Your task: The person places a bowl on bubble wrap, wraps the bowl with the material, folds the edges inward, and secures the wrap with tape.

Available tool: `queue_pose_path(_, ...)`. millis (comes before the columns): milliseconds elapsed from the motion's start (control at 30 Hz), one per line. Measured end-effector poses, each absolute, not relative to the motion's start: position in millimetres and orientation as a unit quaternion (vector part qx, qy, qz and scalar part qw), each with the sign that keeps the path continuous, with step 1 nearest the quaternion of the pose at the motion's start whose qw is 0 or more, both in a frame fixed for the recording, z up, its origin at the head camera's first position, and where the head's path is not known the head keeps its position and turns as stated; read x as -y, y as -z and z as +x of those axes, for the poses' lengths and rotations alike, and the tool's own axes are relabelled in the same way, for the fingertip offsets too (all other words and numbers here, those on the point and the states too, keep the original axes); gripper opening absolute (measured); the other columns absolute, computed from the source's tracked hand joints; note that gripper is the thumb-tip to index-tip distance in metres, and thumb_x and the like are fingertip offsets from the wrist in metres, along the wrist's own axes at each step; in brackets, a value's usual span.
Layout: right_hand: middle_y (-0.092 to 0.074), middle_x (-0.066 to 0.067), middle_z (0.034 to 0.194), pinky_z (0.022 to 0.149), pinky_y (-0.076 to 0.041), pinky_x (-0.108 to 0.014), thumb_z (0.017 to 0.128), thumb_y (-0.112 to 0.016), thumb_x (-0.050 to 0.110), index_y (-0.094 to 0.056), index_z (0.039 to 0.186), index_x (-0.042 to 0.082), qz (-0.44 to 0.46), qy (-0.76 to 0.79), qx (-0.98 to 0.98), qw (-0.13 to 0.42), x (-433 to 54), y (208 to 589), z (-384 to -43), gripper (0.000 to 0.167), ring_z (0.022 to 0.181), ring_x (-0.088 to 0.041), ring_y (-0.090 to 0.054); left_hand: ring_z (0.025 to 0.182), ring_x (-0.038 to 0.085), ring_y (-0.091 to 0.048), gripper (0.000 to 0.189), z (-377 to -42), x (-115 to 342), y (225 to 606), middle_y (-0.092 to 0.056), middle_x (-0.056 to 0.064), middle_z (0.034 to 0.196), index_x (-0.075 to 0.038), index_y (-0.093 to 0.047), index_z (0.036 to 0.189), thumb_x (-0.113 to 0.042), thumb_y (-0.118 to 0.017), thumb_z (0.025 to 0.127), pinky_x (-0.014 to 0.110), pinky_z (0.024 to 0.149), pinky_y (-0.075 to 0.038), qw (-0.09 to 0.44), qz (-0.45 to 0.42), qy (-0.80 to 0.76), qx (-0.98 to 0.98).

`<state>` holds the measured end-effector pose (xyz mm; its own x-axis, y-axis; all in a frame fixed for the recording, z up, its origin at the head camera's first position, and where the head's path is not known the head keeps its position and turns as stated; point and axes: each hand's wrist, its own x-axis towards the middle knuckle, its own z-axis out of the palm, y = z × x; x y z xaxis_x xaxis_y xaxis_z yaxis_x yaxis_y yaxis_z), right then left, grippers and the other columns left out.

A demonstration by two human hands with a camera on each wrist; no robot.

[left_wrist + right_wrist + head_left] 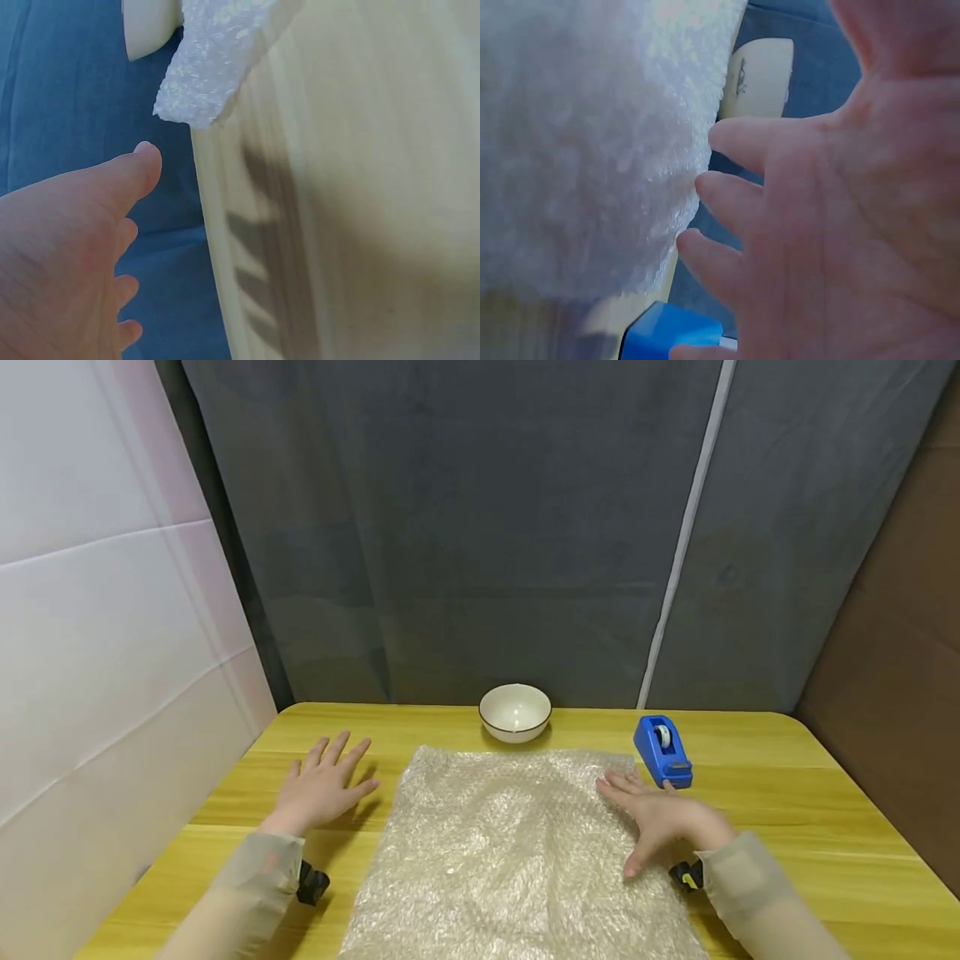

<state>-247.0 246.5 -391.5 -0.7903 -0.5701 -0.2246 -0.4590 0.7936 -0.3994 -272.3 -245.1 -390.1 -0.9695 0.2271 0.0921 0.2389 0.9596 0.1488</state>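
Note:
A sheet of clear bubble wrap (510, 852) lies spread over the middle of the table. Left of it, my left hand (318, 789) hovers over the bare wood with its fingers spread, holding nothing; its shadow falls on the tabletop in the left wrist view. My right hand (663, 818) is over the sheet's right side, fingers extended and palm facing down, with nothing in its grasp. Behind the sheet stands a white bowl (516, 714) with a dark rim. Just beyond the right hand is a blue tape dispenser (663, 752) with a roll in it.
The wooden table (787, 810) has rounded far corners. A dark grey cloth (487, 527) hangs right behind its far edge. White fabric (112, 610) stands on the left, and a brown panel (900, 652) on the right.

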Motion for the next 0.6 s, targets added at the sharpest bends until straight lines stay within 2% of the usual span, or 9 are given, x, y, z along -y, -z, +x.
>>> queue_pose_path(267, -0.010, -0.021, 0.159, 0.099, -0.002, -0.079, 0.052, -0.087, 0.058, -0.021, 0.154, 0.006, -0.245, 0.135, -0.943, 0.178, -245, 395, -252, 0.132, 0.141, -0.049, -0.009, 0.140, 0.051, -0.010, 0.076, -295, 227, 380, -0.012, 0.022, 0.158, -0.019, -0.025, 0.155, -0.060, -0.046, 0.094, 0.077, 0.100, -0.013, 0.039, -0.133, 0.086, 0.987)
queue_pose_path(433, -0.012, -0.021, 0.158, 0.098, -0.006, -0.080, 0.053, -0.087, 0.057, -0.021, 0.154, 0.006, -0.243, 0.136, -0.942, 0.185, -245, 399, -251, 0.131, 0.141, -0.049, -0.011, 0.141, 0.049, -0.010, 0.075, -309, 200, 375, -0.010, 0.022, 0.158, -0.018, -0.023, 0.155, -0.055, -0.049, 0.095, 0.074, 0.102, -0.017, 0.028, -0.158, 0.120, 0.980)
queue_pose_path(600, -0.011, -0.020, 0.159, 0.097, -0.010, -0.081, 0.054, -0.087, 0.057, -0.021, 0.154, 0.007, -0.250, 0.140, -0.941, 0.180, -244, 403, -253, 0.130, 0.141, -0.048, -0.012, 0.141, 0.049, -0.009, 0.075, -328, 169, 369, -0.007, 0.021, 0.159, -0.015, -0.020, 0.156, -0.049, -0.052, 0.096, 0.071, 0.104, -0.019, -0.001, -0.178, 0.218, 0.960)
